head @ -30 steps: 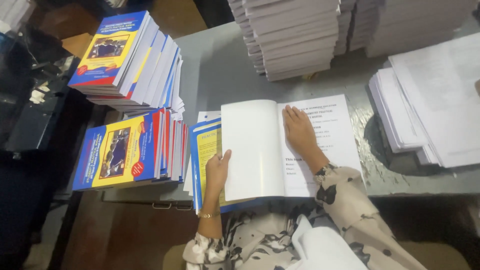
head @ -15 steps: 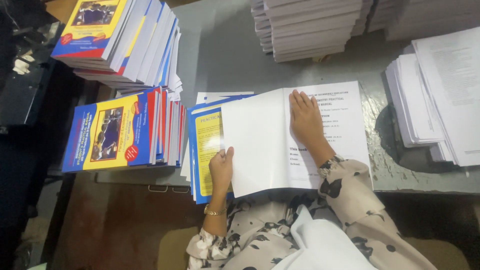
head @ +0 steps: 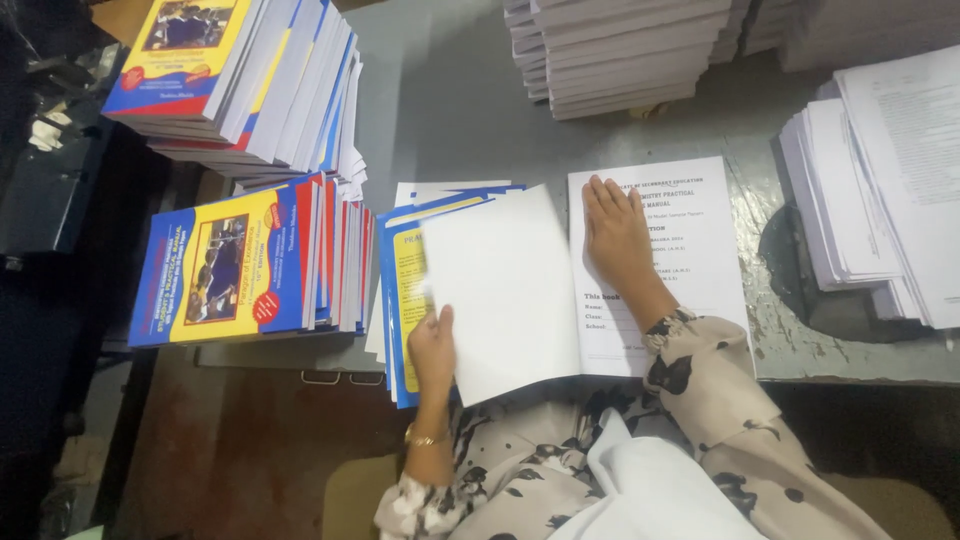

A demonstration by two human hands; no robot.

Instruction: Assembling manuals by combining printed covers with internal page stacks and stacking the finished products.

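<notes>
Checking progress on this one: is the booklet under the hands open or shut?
Open: the left hand lifts its blank cover, the right hand presses the printed page.

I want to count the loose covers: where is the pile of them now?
In the head view, the blue and yellow covers lie left of centre, under the white sheet held by the left hand.

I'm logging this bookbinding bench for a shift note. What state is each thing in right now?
Left hand: gripping the blank sheet's lower edge.
Right hand: flat on the printed page.
Blank sheet: lifted, mid-turn.
Printed page: lying flat.
Cover pile: stacked under the sheet.
Bound books: closed, stacked.
</notes>
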